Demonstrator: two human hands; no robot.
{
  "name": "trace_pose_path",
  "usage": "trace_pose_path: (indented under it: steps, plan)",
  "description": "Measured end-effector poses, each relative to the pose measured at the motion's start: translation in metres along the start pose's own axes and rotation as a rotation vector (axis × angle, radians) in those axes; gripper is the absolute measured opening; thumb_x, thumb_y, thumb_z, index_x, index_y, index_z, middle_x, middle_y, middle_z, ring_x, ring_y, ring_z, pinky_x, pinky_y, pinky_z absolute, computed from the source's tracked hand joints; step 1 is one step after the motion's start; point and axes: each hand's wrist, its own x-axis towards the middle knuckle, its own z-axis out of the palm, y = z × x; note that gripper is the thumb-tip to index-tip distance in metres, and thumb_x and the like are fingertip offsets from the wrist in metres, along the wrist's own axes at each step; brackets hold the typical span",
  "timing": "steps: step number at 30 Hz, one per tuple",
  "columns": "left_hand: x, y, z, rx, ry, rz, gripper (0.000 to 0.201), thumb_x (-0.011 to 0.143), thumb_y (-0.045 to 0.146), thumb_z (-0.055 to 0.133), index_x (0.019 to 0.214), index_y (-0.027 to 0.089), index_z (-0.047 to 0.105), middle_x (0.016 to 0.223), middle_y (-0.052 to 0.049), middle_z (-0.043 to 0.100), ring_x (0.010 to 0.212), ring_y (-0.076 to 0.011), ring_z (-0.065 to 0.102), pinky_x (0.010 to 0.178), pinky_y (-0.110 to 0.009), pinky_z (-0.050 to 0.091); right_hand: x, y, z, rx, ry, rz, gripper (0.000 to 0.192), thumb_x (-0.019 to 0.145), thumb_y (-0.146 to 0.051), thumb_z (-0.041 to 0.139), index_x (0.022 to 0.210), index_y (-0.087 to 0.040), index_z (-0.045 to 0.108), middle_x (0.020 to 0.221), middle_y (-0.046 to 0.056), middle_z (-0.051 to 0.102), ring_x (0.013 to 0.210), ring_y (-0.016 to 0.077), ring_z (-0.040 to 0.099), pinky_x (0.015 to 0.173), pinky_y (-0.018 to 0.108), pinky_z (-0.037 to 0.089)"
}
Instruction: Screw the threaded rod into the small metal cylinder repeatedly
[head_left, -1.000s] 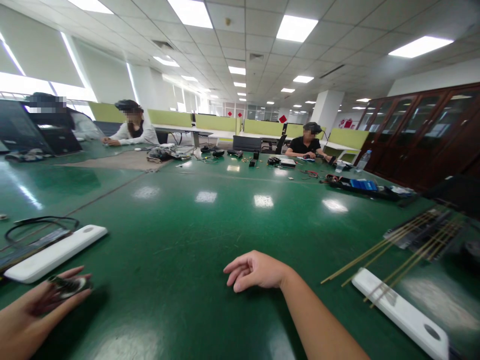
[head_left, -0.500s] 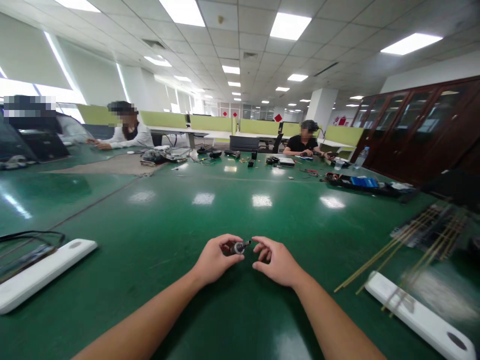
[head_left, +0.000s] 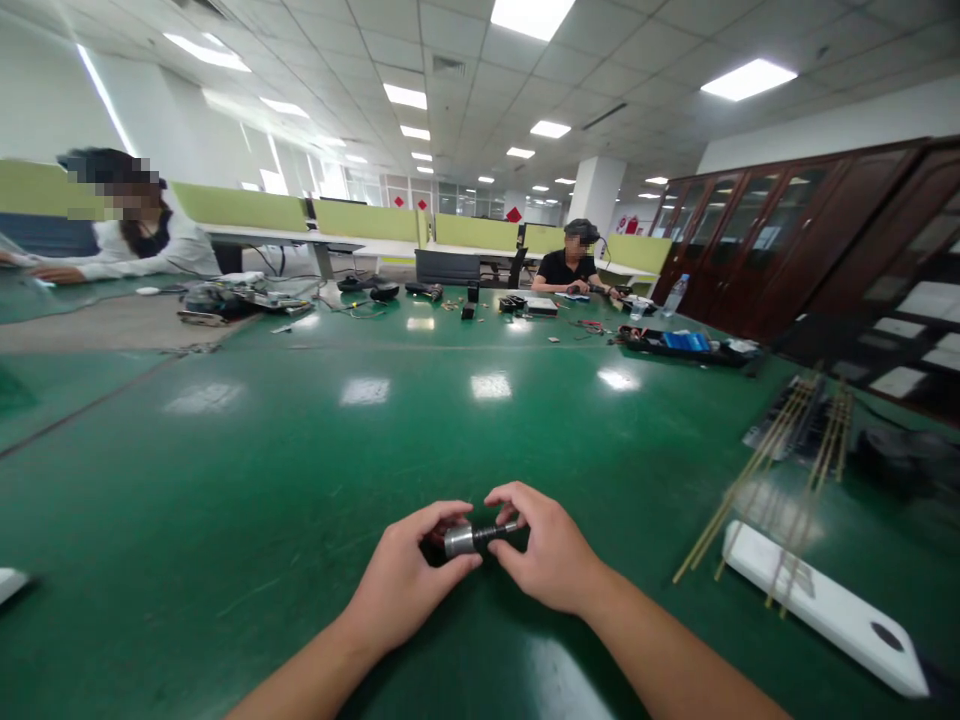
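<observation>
Glossy green table [head_left: 300, 480], long white casing [head_left: 829, 612] near right, black tray [head_left: 667, 352] farther back, clear plastic bottle [head_left: 676, 295] beyond

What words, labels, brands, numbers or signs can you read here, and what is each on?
None readable.
Metal cylinder with thin shaft in the left hand: no legible marking.
Red diamond signs: too small to read.
Plastic bottle: any label too small to read.

A head-worn camera looks forward and down across the green table [head_left: 315, 440]. It sits close, above the table's near side.
</observation>
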Motion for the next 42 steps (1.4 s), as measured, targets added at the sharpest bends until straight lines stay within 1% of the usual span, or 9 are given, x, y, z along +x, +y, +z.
trace_pose_path:
  steps: [2, 4, 6, 11, 15, 20, 25, 33, 42]
  plan:
    - [-0.0006, -0.0008, -0.0003, -0.006, -0.001, -0.030, 0.036, 0.078, 0.027, 0.079, 0.111, 0.029, 0.066, 0.104, 0.003, 0.069, 0.093, -0.0177, 0.063, 0.083, -0.029, 0.048, 0.0006, -0.0004, -0.0007, -0.019, 0.007, -0.019, 0.041, 0.073, -0.007, 0.068, 0.108, -0.025, 0.059, 0.099, 0.002, 0.064, 0.088, 0.0186, 0.060, 0.081, 0.032, 0.048]
    - [-0.0012, -0.0001, -0.0011, 0.002, -0.009, -0.026, 0.030, 0.078, 0.028, 0.078, 0.106, 0.028, 0.067, 0.099, 0.003, 0.069, 0.090, -0.0175, 0.063, 0.081, -0.029, 0.048, 0.0005, -0.0008, -0.0003, -0.023, 0.002, -0.044, 0.036, 0.073, -0.007, 0.067, 0.104, -0.024, 0.060, 0.100, 0.002, 0.064, 0.088, 0.0186, 0.060, 0.081, 0.032, 0.047]
    - [-0.0016, 0.0014, -0.0019, 0.019, -0.007, -0.009, 0.028, 0.078, 0.027, 0.078, 0.104, 0.028, 0.068, 0.097, 0.003, 0.069, 0.089, -0.0172, 0.063, 0.081, -0.029, 0.048, -0.0001, -0.0018, 0.0005, -0.020, -0.009, -0.064, 0.034, 0.074, -0.006, 0.066, 0.103, -0.024, 0.061, 0.100, 0.002, 0.065, 0.088, 0.0186, 0.060, 0.080, 0.031, 0.048]
    - [-0.0020, 0.0042, -0.0015, 0.040, -0.002, 0.041, 0.028, 0.077, 0.027, 0.080, 0.103, 0.029, 0.070, 0.098, 0.003, 0.070, 0.090, -0.0173, 0.064, 0.082, -0.029, 0.048, -0.0012, -0.0053, 0.0013, -0.004, -0.028, -0.091, 0.032, 0.075, -0.006, 0.066, 0.101, -0.024, 0.062, 0.100, 0.003, 0.066, 0.089, 0.0186, 0.061, 0.079, 0.030, 0.048]
    - [-0.0025, 0.0033, -0.0007, 0.034, -0.009, 0.053, 0.029, 0.078, 0.029, 0.080, 0.105, 0.029, 0.070, 0.100, 0.003, 0.071, 0.092, -0.0176, 0.064, 0.084, -0.030, 0.048, -0.0014, -0.0043, 0.0018, 0.002, -0.022, -0.117, 0.025, 0.077, -0.007, 0.066, 0.095, -0.023, 0.064, 0.098, 0.002, 0.067, 0.089, 0.0178, 0.063, 0.080, 0.030, 0.049]
    - [-0.0039, 0.0017, 0.0000, 0.050, 0.003, 0.046, 0.029, 0.077, 0.030, 0.081, 0.104, 0.031, 0.071, 0.097, 0.004, 0.071, 0.089, -0.0164, 0.065, 0.081, -0.029, 0.049, -0.0016, 0.0002, 0.0037, -0.004, -0.026, -0.138, 0.024, 0.076, -0.007, 0.066, 0.095, -0.022, 0.066, 0.097, 0.002, 0.068, 0.088, 0.0173, 0.063, 0.080, 0.030, 0.049]
    - [-0.0032, 0.0040, 0.0005, 0.060, -0.002, 0.045, 0.027, 0.078, 0.033, 0.080, 0.103, 0.031, 0.072, 0.095, 0.004, 0.072, 0.087, -0.0162, 0.066, 0.079, -0.028, 0.049, -0.0009, 0.0023, 0.0024, -0.014, -0.056, -0.132, 0.020, 0.076, -0.009, 0.068, 0.091, -0.022, 0.067, 0.093, 0.002, 0.068, 0.085, 0.0170, 0.064, 0.078, 0.029, 0.049]
    - [-0.0038, 0.0066, -0.0012, 0.076, -0.023, 0.043, 0.026, 0.077, 0.034, 0.080, 0.102, 0.029, 0.073, 0.096, 0.001, 0.073, 0.089, -0.0193, 0.067, 0.080, -0.030, 0.050, -0.0009, 0.0022, -0.0015, -0.040, -0.088, -0.130, 0.015, 0.078, -0.014, 0.071, 0.091, -0.021, 0.071, 0.092, 0.002, 0.070, 0.085, 0.0172, 0.064, 0.079, 0.030, 0.049]
    - [-0.0036, 0.0072, -0.0009, 0.076, -0.037, 0.046, 0.026, 0.077, 0.031, 0.079, 0.103, 0.028, 0.073, 0.097, 0.002, 0.073, 0.090, -0.0193, 0.067, 0.081, -0.030, 0.049, -0.0022, 0.0040, -0.0054, -0.094, -0.127, -0.107, 0.010, 0.079, -0.021, 0.074, 0.089, -0.021, 0.072, 0.087, 0.002, 0.070, 0.080, 0.0173, 0.064, 0.075, 0.029, 0.048]
